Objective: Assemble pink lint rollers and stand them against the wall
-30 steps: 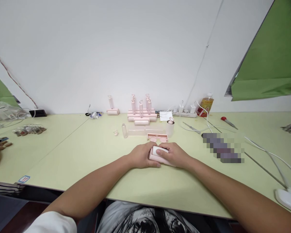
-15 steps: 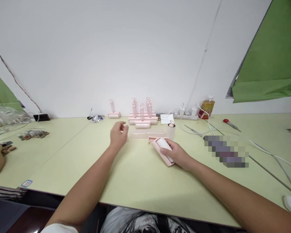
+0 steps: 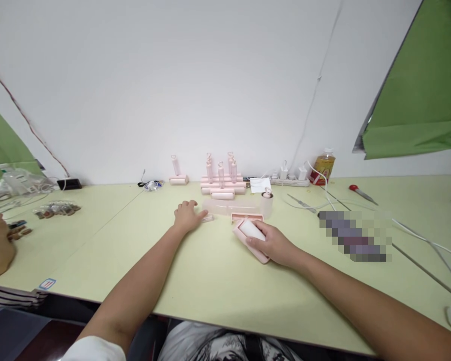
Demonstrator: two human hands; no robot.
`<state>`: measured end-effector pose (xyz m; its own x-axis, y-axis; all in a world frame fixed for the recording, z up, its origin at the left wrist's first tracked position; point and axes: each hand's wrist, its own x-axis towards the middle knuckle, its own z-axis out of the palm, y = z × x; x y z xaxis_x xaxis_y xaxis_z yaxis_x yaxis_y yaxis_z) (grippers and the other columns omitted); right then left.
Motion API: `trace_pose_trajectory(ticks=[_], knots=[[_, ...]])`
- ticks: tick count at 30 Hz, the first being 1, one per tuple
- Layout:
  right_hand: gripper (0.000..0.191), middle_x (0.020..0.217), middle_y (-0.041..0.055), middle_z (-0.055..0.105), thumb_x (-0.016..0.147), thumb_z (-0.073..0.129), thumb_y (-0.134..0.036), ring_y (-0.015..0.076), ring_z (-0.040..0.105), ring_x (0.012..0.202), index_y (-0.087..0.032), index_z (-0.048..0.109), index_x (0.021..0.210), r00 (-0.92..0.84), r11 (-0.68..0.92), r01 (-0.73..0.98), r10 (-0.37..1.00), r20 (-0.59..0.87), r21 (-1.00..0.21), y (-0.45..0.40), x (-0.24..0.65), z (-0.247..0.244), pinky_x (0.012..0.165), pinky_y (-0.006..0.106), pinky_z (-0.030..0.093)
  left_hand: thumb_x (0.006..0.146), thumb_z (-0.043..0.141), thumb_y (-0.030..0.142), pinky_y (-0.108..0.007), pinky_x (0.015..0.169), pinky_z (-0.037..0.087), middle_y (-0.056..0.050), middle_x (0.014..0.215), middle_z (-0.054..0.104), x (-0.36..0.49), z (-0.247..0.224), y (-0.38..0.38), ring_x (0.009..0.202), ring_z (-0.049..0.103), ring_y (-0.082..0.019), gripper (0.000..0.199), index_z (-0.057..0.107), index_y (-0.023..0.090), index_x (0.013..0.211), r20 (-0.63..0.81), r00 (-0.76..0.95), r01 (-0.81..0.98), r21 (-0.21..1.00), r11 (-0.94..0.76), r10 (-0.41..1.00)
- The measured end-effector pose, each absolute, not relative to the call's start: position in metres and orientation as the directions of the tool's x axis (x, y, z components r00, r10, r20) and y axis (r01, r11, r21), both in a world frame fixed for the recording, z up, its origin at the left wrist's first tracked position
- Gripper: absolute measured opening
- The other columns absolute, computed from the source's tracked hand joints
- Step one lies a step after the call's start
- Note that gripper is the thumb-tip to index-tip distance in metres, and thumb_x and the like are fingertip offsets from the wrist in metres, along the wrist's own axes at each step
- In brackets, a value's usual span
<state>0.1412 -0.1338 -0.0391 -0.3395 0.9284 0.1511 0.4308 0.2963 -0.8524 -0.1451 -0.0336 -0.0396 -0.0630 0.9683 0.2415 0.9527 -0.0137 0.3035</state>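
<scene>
Left hand (image 3: 188, 215) palm-down, fingers spread over table (image 3: 206, 276); clear tube (image 3: 208, 218) lies just beside its thumb. Pink case (image 3: 244, 216) just beyond right hand (image 3: 280, 244), partly behind pink-and-white roller (image 3: 249, 229), which right hand grips, thumb across top. Knife (image 3: 301, 202) farther right, beyond hand.

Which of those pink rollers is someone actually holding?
The roller in the right hand, closest to the camera. The other rollers sit farther back near the wall, with no hand on them.
</scene>
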Motion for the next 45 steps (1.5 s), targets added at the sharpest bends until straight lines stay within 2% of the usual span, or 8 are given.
trace_pose_trajectory(ticks=[8, 13, 18, 23, 28, 35, 41, 45], knots=[[0.050, 0.115, 0.0098, 0.065, 0.082, 0.060, -0.049, 0.0283, 0.060, 0.098, -0.019, 0.060, 0.121, -0.313, 0.288, 0.479, 0.939, 0.145, -0.829, -0.135, 0.141, -0.038, 0.081, 0.038, 0.046, 0.086, 0.040, 0.056, -0.044, 0.087, 0.038, -0.019, 0.112, 0.057, -0.142, -0.037, -0.039, 0.109, 0.049, -0.035, 0.046, 0.058, 0.016, 0.099, 0.200, 0.039, 0.973, 0.215, -0.083, 0.979], [0.040, 0.109, 0.0081, 0.067, 0.083, 0.058, -0.047, 0.0269, 0.062, 0.092, -0.021, 0.065, 0.112, -0.302, 0.291, 0.577, 0.944, 0.132, -0.763, -0.135, 0.142, -0.034, 0.076, 0.035, 0.046, 0.091, 0.030, 0.053, -0.035, 0.072, 0.040, -0.012, 0.087, 0.064, -0.139, -0.032, -0.048, 0.084, 0.059, -0.027, 0.048, 0.061, 0.019, 0.078, 0.092, 0.233, 0.943, 0.224, -0.248, 0.968], [0.031, 0.100, 0.0068, 0.070, 0.083, 0.056, -0.045, 0.0258, 0.063, 0.086, -0.023, 0.070, 0.100, -0.335, 0.335, 0.684, 0.933, 0.129, -0.648, -0.133, 0.147, -0.033, 0.071, 0.034, 0.044, 0.080, 0.050, 0.063, -0.030, 0.063, 0.036, -0.007, 0.079, 0.064, -0.125, -0.035, -0.058, 0.073, 0.058, -0.024, 0.042, 0.059, 0.022, 0.076, 0.075, 0.423, 0.869, 0.247, -0.428, 0.903], [0.028, 0.090, 0.0072, 0.071, 0.084, 0.054, -0.044, 0.0238, 0.062, 0.079, -0.022, 0.071, 0.091, -0.362, 0.386, 0.722, 0.918, 0.161, -0.574, -0.130, 0.149, -0.037, 0.066, 0.033, 0.043, 0.080, 0.052, 0.062, -0.026, 0.054, 0.028, 0.001, 0.062, 0.051, -0.115, -0.034, -0.068, 0.057, 0.044, -0.015, 0.045, 0.050, 0.020, 0.064, 0.150, 0.436, 0.728, 0.521, -0.446, 0.887], [0.033, 0.111, 0.0116, 0.066, 0.086, 0.055, -0.044, 0.0285, 0.056, 0.106, -0.020, 0.067, 0.106, -0.290, 0.494, 0.665, 0.862, 0.417, -0.560, -0.140, 0.139, -0.030, 0.091, 0.042, 0.042, 0.089, 0.034, 0.064, -0.024, 0.052, 0.027, 0.004, 0.055, 0.037, -0.098, -0.018, -0.093, 0.051, 0.033, -0.010, 0.053, 0.042, 0.019, 0.062, 0.177, 0.486, 0.341, 0.863, -0.372, 0.856], [0.038, 0.091, 0.0066, 0.069, 0.086, 0.057, -0.050, 0.0201, 0.063, 0.081, -0.019, 0.066, 0.106, -0.399, 0.512, 0.178, 0.818, 0.414, -0.840, -0.161, 0.126, -0.031, 0.075, 0.032, 0.050, 0.088, 0.031, 0.068, -0.026, 0.058, 0.035, 0.000, 0.063, 0.045, -0.063, -0.009, -0.143, 0.062, 0.040, -0.013, 0.060, 0.052, 0.016, 0.066, 0.130, 0.764, 0.195, 0.887, -0.418, 0.632], [0.034, 0.074, 0.0033, 0.066, 0.079, 0.064, -0.048, 0.0150, 0.057, 0.059, -0.019, 0.067, 0.096, -0.313, 0.454, 0.208, 0.870, 0.381, -0.866, -0.167, 0.130, -0.028, 0.056, 0.027, 0.047, 0.082, 0.025, 0.078, -0.022, 0.041, 0.023, 0.005, 0.052, 0.029, -0.064, -0.010, -0.125, 0.044, 0.029, -0.009, 0.065, 0.045, 0.019, 0.063, 0.055, 0.337, -0.063, 0.997, -0.036, 0.940], [0.031, 0.092, 0.0067, 0.072, 0.082, 0.063, -0.043, 0.0192, 0.065, 0.076, -0.022, 0.068, 0.104, -0.407, 0.580, 0.303, 0.797, 0.447, -0.756, -0.171, 0.128, -0.025, 0.070, 0.030, 0.052, 0.081, 0.027, 0.079, -0.021, 0.041, 0.030, 0.004, 0.058, 0.032, -0.068, 0.002, -0.117, 0.045, 0.034, -0.008, 0.064, 0.044, 0.019, 0.065, 0.014, 0.162, -0.384, 0.922, 0.050, 0.987]])
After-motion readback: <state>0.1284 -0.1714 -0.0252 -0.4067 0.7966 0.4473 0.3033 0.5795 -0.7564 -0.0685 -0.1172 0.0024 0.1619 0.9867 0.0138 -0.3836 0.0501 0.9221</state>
